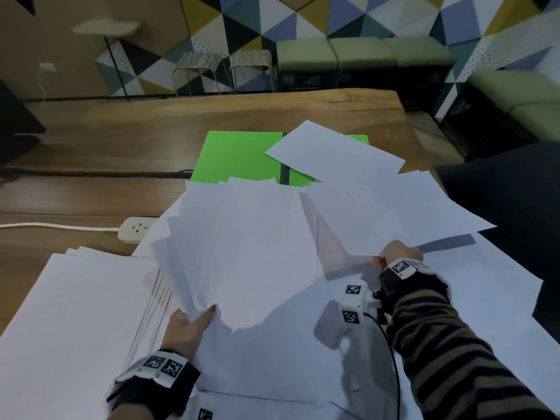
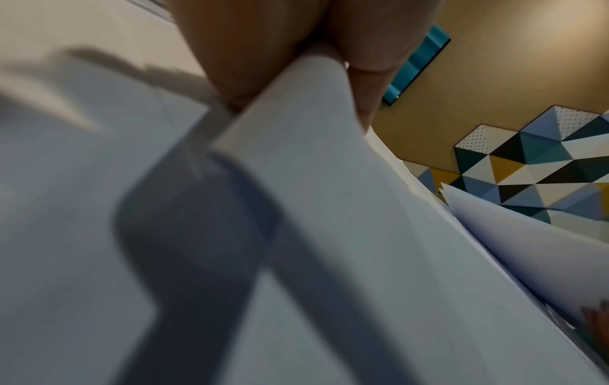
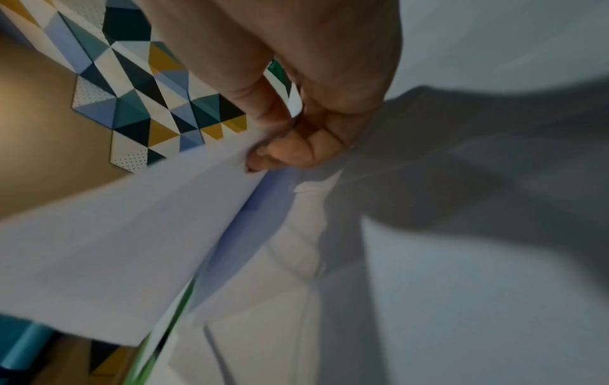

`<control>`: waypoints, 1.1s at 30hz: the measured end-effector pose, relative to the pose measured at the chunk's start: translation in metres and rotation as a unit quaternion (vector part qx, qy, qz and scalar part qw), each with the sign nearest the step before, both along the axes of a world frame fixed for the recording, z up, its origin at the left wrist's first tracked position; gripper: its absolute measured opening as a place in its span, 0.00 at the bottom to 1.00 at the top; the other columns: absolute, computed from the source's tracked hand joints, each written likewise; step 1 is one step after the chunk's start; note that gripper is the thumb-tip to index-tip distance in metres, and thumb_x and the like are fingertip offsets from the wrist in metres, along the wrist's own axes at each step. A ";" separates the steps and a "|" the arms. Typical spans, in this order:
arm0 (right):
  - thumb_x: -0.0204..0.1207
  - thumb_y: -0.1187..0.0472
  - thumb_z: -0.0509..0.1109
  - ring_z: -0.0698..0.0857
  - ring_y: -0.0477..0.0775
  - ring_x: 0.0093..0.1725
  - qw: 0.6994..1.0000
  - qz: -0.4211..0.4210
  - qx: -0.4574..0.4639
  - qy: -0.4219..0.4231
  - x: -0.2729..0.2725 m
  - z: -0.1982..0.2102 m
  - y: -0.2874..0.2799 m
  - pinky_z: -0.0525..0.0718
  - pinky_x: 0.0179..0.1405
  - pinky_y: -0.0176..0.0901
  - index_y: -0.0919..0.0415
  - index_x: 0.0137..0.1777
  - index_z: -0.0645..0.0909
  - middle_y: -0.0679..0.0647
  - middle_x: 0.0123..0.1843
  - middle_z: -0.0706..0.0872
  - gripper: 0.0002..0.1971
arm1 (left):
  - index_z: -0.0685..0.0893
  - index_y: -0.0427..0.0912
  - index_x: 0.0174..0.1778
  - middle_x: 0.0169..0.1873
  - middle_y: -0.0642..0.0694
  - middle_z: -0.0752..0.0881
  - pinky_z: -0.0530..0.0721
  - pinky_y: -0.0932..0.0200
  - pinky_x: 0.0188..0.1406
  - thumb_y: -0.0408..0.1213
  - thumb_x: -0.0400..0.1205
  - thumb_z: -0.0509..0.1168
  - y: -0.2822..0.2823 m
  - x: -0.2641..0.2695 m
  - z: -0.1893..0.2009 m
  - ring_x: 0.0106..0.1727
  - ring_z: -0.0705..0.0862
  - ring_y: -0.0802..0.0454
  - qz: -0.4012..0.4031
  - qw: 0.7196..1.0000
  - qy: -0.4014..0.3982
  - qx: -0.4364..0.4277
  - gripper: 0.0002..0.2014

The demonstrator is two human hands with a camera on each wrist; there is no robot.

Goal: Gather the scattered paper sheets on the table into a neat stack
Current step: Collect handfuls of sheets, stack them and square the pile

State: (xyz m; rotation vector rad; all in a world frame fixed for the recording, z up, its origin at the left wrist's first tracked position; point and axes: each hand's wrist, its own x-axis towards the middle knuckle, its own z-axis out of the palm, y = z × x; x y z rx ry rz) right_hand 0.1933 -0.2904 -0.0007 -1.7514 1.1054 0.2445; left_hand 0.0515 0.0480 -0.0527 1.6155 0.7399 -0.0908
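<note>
My left hand (image 1: 194, 321) pinches the near corner of a fanned bundle of white sheets (image 1: 242, 247), held up above the table; in the left wrist view my left hand (image 2: 286, 78) grips the bundle's edge (image 2: 329, 195). My right hand (image 1: 400, 253) pinches a few lifted white sheets (image 1: 403, 213) at their near edge; the right wrist view shows my right hand (image 3: 280, 140) with thumb and fingers closed on that paper (image 3: 131, 234). More loose white sheets (image 1: 303, 344) lie flat under both hands. A further sheet (image 1: 333, 153) lies farther back.
A green folder (image 1: 239, 156) with a dark band lies behind the papers. A large white sheet pile (image 1: 69, 313) covers the table's near left. A white power strip (image 1: 136, 228) with its cable sits at the left. The wooden table (image 1: 121, 140) has stools and benches behind it.
</note>
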 end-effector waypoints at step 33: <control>0.78 0.45 0.64 0.78 0.58 0.31 0.933 0.329 -0.093 -0.114 -0.083 0.007 0.069 0.80 0.39 0.46 0.58 0.25 0.67 0.60 0.27 0.78 0.24 | 0.87 0.27 0.41 0.35 0.37 0.89 0.84 0.57 0.38 0.44 0.51 0.79 0.003 -0.001 0.006 0.45 0.89 0.37 -0.095 0.995 -0.011 -0.021 0.28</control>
